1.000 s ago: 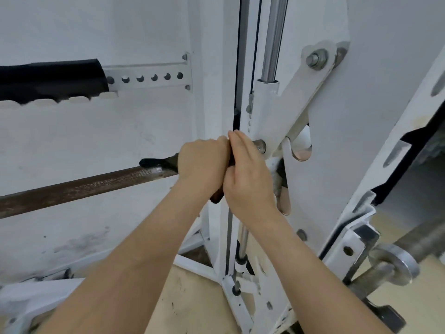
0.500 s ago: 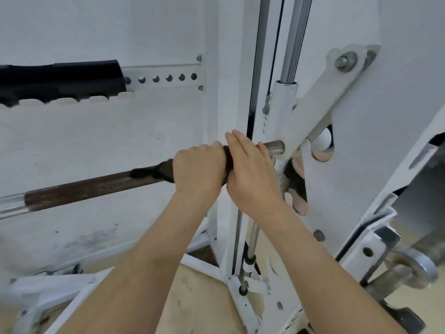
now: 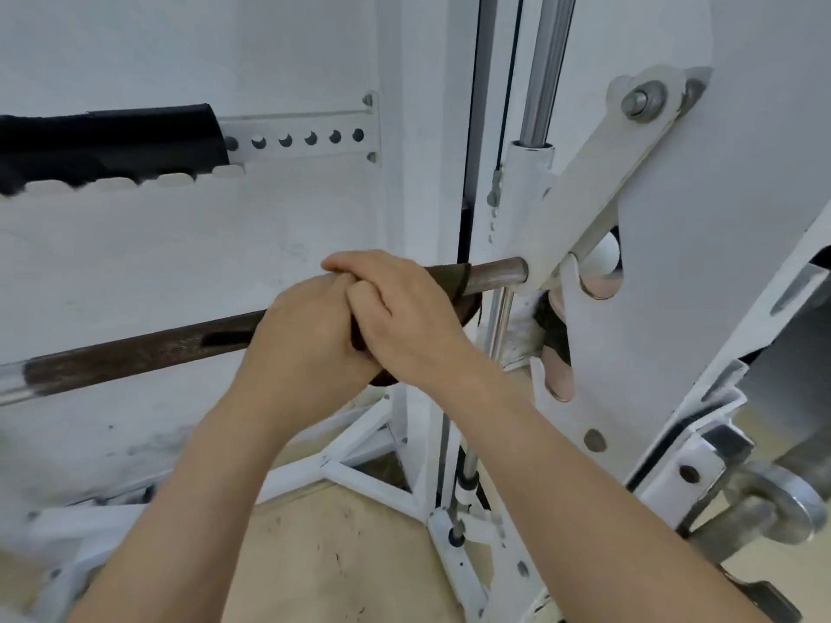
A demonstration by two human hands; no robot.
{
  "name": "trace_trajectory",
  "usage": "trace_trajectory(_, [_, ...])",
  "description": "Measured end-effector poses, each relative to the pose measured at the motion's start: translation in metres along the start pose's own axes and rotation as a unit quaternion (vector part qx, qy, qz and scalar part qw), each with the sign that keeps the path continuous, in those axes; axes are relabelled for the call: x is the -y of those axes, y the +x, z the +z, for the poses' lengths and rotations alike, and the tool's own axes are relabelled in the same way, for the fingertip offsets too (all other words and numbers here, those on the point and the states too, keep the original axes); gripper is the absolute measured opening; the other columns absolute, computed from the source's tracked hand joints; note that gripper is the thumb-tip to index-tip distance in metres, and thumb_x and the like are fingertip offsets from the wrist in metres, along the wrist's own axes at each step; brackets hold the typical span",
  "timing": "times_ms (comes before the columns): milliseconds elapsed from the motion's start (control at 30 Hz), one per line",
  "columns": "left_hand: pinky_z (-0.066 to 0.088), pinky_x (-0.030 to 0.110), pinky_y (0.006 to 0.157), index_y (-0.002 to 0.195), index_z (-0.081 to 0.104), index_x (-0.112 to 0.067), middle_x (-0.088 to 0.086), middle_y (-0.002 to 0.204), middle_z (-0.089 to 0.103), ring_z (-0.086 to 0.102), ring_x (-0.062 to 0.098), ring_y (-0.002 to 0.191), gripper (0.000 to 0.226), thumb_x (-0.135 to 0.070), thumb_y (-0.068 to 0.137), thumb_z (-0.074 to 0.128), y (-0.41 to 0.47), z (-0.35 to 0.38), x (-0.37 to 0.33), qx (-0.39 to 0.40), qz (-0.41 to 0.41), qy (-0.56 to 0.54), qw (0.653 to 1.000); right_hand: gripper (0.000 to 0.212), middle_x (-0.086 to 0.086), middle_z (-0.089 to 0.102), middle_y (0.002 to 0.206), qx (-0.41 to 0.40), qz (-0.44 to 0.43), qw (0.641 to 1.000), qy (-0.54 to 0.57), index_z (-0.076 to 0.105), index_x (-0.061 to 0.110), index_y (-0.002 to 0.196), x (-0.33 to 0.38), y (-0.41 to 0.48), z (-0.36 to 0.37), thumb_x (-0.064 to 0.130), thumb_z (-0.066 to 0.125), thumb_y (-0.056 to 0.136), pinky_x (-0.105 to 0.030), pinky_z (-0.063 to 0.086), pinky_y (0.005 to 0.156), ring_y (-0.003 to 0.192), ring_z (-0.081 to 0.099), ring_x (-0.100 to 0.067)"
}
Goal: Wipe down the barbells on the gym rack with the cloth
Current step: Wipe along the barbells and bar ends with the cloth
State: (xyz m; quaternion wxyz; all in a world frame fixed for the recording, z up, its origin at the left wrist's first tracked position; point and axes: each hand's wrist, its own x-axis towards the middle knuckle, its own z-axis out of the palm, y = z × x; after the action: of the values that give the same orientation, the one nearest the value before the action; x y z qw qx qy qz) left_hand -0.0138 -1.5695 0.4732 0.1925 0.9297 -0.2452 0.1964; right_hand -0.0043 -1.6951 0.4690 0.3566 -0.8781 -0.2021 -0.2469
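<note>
Now, each thing is told in turn.
Bar: a long, rusty brown metal barbell (image 3: 135, 353) is seen slanting up from the left to the white metal gym rack (image 3: 580, 218), where its right end is held.
Cloth: a dark brown cloth (image 3: 449, 281) is wrapped around the bar, near its right end.
Left hand: the left hand (image 3: 306, 344) is closed around the cloth and bar, fingers curled tight.
Right hand: the right hand (image 3: 404, 317) is laid partly over the left one, fingers pressed together on the cloth.
Padding: a black pad (image 3: 108, 146) is seen higher up, on a white strip with holes.
</note>
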Motion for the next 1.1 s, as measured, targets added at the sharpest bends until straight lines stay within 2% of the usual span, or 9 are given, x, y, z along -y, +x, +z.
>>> trace_trajectory(67, [0.049,0.027,0.074,0.100,0.064,-0.026,-0.011,0.092,0.068,0.061,0.010,0.083,0.020,-0.021,0.081,0.059,-0.009,-0.014,0.008,-0.052,-0.055,-0.080,0.994,0.043,0.003,0.069,0.109,0.023,-0.046,0.990,-0.134,0.054,0.020,0.131,-0.008,0.001,0.006,0.035,0.031,0.097,-0.038,0.039,0.096,0.102,0.061,-0.017])
trace_trajectory(167, [0.046,0.035,0.090,0.124,0.058,-0.028,-0.010,0.120,0.063,0.057,0.016,0.110,0.035,-0.032,0.091,0.047,-0.016,-0.020,0.028,-0.094,-0.098,0.003,0.991,0.043,0.006,0.066,0.101,0.033,-0.079,0.953,-0.292,0.059,0.024,0.120,-0.033,-0.004,-0.005,0.045,0.027,0.099,-0.035,0.034,0.092,0.096,0.059,-0.018])
trace_trajectory(267, [0.044,0.037,0.073,0.110,0.060,-0.025,-0.006,0.087,0.063,0.057,0.023,0.078,0.043,-0.047,0.094,0.027,-0.017,-0.012,0.037,-0.029,-0.043,0.137,0.989,0.044,0.006,0.059,0.075,-0.011,0.007,0.956,-0.294,0.062,0.020,0.082,-0.056,-0.003,-0.024,0.039,0.025,0.095,-0.035,0.036,0.091,0.077,0.054,-0.017])
trace_trajectory(367, [0.041,0.037,0.081,0.115,0.061,-0.018,-0.004,0.090,0.066,0.055,0.025,0.079,0.040,-0.043,0.094,0.039,-0.023,-0.007,0.041,-0.055,-0.008,0.142,0.988,0.041,0.003,0.045,0.056,-0.060,0.038,0.949,-0.308,0.044,0.017,0.056,-0.049,0.008,-0.014,0.033,0.030,0.092,-0.042,0.042,0.083,0.060,0.048,-0.022])
trace_trajectory(533, [0.043,0.030,0.089,0.123,0.058,-0.015,0.000,0.110,0.064,0.055,0.021,0.100,0.048,-0.010,0.076,0.052,-0.033,-0.019,0.048,-0.097,-0.073,-0.001,0.993,0.037,-0.001,0.058,0.067,-0.070,-0.054,0.939,-0.332,0.054,0.018,0.069,0.022,0.014,0.073,0.032,0.032,0.095,-0.037,0.026,0.066,0.062,0.050,-0.025])
trace_trajectory(667, [0.043,0.039,0.085,0.133,0.049,-0.024,-0.006,0.114,0.063,0.056,0.022,0.100,0.060,-0.018,0.073,0.053,-0.028,-0.017,0.041,-0.050,-0.053,0.065,0.995,0.043,-0.002,0.058,0.070,-0.092,-0.142,0.939,-0.301,0.062,0.014,0.080,-0.018,0.009,0.045,0.043,0.035,0.098,-0.039,0.033,0.066,0.066,0.054,-0.026])
trace_trajectory(833, [0.040,0.038,0.085,0.121,0.054,-0.036,-0.014,0.102,0.066,0.060,0.018,0.092,0.029,-0.042,0.094,0.046,-0.019,-0.006,0.028,-0.043,-0.033,0.104,0.993,0.036,-0.006,0.056,0.073,-0.197,-0.067,0.926,-0.317,0.058,0.010,0.076,-0.083,-0.005,-0.001,0.037,0.043,0.094,-0.039,0.035,0.075,0.071,0.052,-0.029])
trace_trajectory(967, [0.040,0.037,0.080,0.116,0.058,-0.031,-0.011,0.093,0.065,0.058,0.021,0.085,0.039,-0.051,0.094,0.034,-0.030,-0.014,0.047,-0.068,-0.058,0.147,0.985,0.033,-0.005,0.056,0.070,-0.292,0.066,0.918,-0.262,0.058,0.011,0.070,-0.059,0.002,0.024,0.026,0.040,0.093,-0.043,0.038,0.088,0.074,0.050,-0.027])
trace_trajectory(1100, [0.039,0.035,0.081,0.108,0.060,-0.024,-0.009,0.094,0.065,0.057,0.023,0.091,0.022,-0.030,0.090,0.049,-0.036,-0.014,0.053,-0.089,-0.058,0.105,0.989,0.037,0.000,0.059,0.074,-0.242,0.056,0.932,-0.264,0.060,0.016,0.072,0.006,0.005,0.076,0.028,0.036,0.097,-0.041,0.033,0.096,0.079,0.052,-0.023])
